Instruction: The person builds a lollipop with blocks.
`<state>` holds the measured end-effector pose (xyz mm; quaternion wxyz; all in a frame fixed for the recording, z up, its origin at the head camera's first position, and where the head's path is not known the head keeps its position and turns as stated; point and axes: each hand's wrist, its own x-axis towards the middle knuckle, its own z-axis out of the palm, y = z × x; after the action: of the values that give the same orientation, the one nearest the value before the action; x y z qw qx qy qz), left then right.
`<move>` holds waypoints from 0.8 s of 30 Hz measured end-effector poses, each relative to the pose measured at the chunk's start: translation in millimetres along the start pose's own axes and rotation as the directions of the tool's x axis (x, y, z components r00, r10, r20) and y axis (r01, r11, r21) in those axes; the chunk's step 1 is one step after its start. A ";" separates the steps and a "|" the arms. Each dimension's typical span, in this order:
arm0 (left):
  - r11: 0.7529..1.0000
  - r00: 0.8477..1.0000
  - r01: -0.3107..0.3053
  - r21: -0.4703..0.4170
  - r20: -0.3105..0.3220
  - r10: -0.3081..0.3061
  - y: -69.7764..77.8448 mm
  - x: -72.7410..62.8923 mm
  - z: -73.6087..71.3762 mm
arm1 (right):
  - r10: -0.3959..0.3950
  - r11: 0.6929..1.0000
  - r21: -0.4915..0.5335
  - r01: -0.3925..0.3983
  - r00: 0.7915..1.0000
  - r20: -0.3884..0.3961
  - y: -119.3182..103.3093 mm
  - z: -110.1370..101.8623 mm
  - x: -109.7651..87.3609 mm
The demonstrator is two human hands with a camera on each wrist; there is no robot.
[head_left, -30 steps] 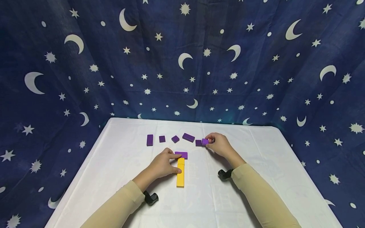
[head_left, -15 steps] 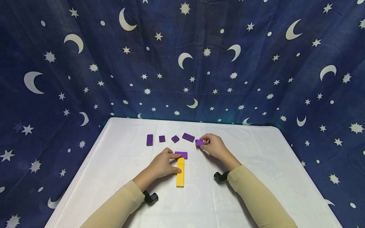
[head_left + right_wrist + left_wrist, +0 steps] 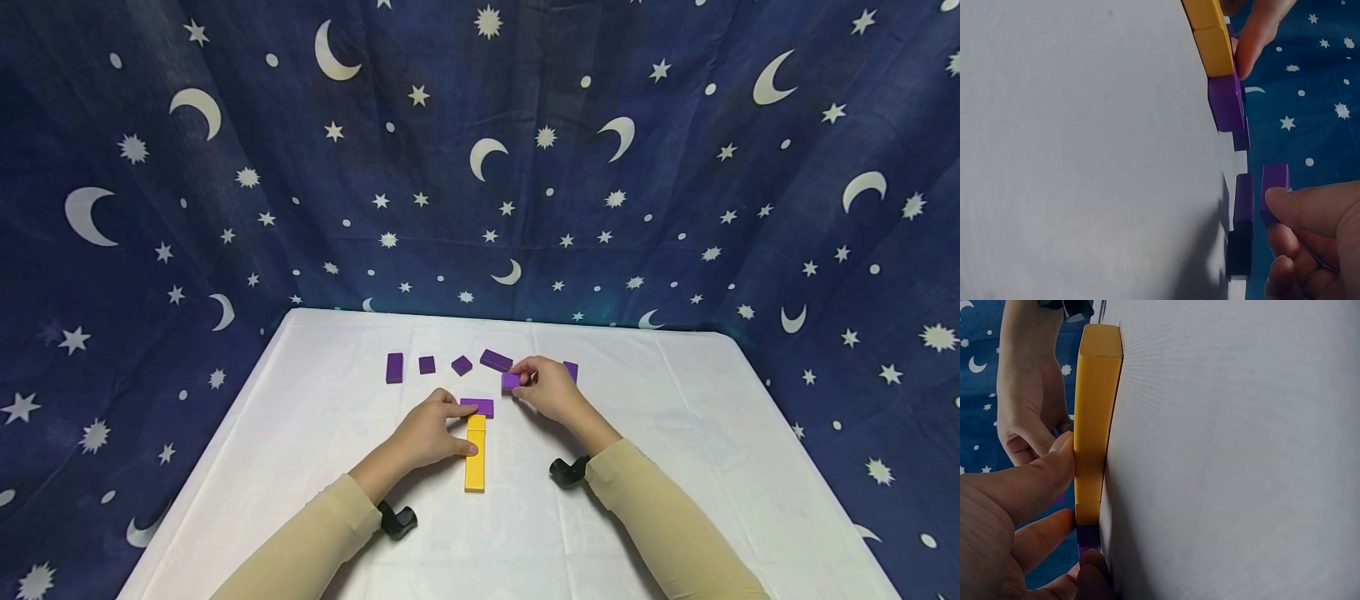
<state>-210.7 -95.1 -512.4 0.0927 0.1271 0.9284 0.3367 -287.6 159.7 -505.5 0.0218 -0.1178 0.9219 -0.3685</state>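
Note:
My right hand (image 3: 553, 392) pinches a small purple block (image 3: 511, 382) between thumb and fingers. In the right wrist view that purple block (image 3: 1274, 178) is held up off the white tabletop. My left hand (image 3: 429, 433) rests on a T-shaped layout: its thumb touches the long yellow block (image 3: 475, 475), and its index finger lies on a purple block (image 3: 486, 409) set crosswise at the far end. A short yellow block (image 3: 476, 423) sits between the two. In the left wrist view the yellow block (image 3: 1094, 406) lies flat, and other fingers bend near the purple end.
Along the far side of the white tabletop (image 3: 360, 400) lie several loose purple blocks: a long one (image 3: 394, 367), a small square (image 3: 427, 365), a turned square (image 3: 461, 366) and a slanted one (image 3: 496, 360). Another purple block (image 3: 571, 371) shows partly behind the right hand.
My right hand has moved left with the pinched purple block, past a small block now hidden by the hand. A purple block at the right has come into view. The left hand stays put.

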 end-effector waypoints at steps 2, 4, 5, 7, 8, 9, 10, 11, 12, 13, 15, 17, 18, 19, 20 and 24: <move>1.000 1.000 -0.003 0.000 0.001 0.003 -0.1 0.0 -0.1 | -0.009 1.000 0.006 0.009 1.000 -0.001 -1.7 2.1 -0.4; 1.000 1.000 -0.006 -0.001 0.001 0.006 -0.2 0.1 -0.2 | -0.015 1.000 0.012 0.015 1.000 0.000 -3.2 4.2 -0.8; 1.000 1.000 -0.004 -0.003 -0.001 0.004 -0.1 0.1 -0.3 | -0.017 1.000 0.012 0.017 1.000 0.000 -4.0 5.2 -1.0; 1.000 1.000 -0.004 -0.002 -0.001 0.004 0.0 0.5 -0.5 | -0.021 1.000 0.018 0.021 1.000 0.003 -5.2 7.0 -1.0; 1.000 1.000 -0.004 0.000 -0.001 0.004 0.2 0.6 -0.6 | -0.022 1.000 0.018 0.022 1.000 0.006 -5.8 8.0 -0.8; 1.000 1.000 -0.004 0.003 -0.002 0.004 0.3 0.7 -0.8 | -0.021 1.000 0.020 0.021 1.000 0.008 -6.4 9.0 -0.7; 1.000 1.000 -0.004 0.004 -0.003 0.004 0.5 0.8 -0.9 | -0.022 1.000 0.022 0.021 1.000 0.009 -7.0 10.0 -0.5; 1.000 1.000 -0.004 0.005 -0.003 0.004 0.7 0.9 -1.0 | -0.024 0.999 0.025 0.024 1.000 0.011 -7.8 10.9 -0.4; 1.000 1.000 -0.003 0.004 -0.002 0.003 0.8 0.8 -1.1 | -0.027 0.999 0.027 0.026 1.000 0.012 -8.4 11.8 -0.2; 1.000 1.000 -0.002 0.003 -0.002 0.002 0.7 0.9 -1.1 | -0.026 0.999 0.025 0.025 1.000 0.012 -9.0 13.0 0.0; 1.000 1.000 -0.001 0.002 -0.003 0.001 0.6 1.2 -1.1 | -0.025 0.999 0.027 0.024 1.000 0.015 -10.9 15.1 0.4; 1.000 1.000 -0.002 0.003 -0.003 0.002 0.3 1.4 -1.0 | -0.025 0.999 0.025 0.025 1.000 0.016 -12.4 17.5 0.8; 1.000 1.000 -0.002 0.004 -0.003 0.002 0.3 1.4 -1.0 | -0.023 0.999 0.023 0.022 1.000 0.017 -12.9 18.7 1.0; 1.000 1.000 -0.003 0.004 -0.003 0.003 0.2 1.6 -1.0 | -0.017 1.000 0.023 0.017 1.000 0.019 -13.5 20.0 1.3; 1.000 1.000 -0.003 0.005 -0.003 0.003 0.2 1.5 -1.0 | -0.015 1.000 0.024 0.014 1.000 0.022 -13.8 21.1 1.4; 1.000 1.000 0.000 -0.001 -0.001 0.000 0.7 1.1 -1.1 | -0.003 1.000 0.029 0.002 0.999 0.038 -13.1 24.9 1.7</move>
<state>-211.9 -95.0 -511.2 0.0920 0.1270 0.9283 0.3370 -283.4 133.3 -514.5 0.0405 -0.1254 0.9158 -0.3794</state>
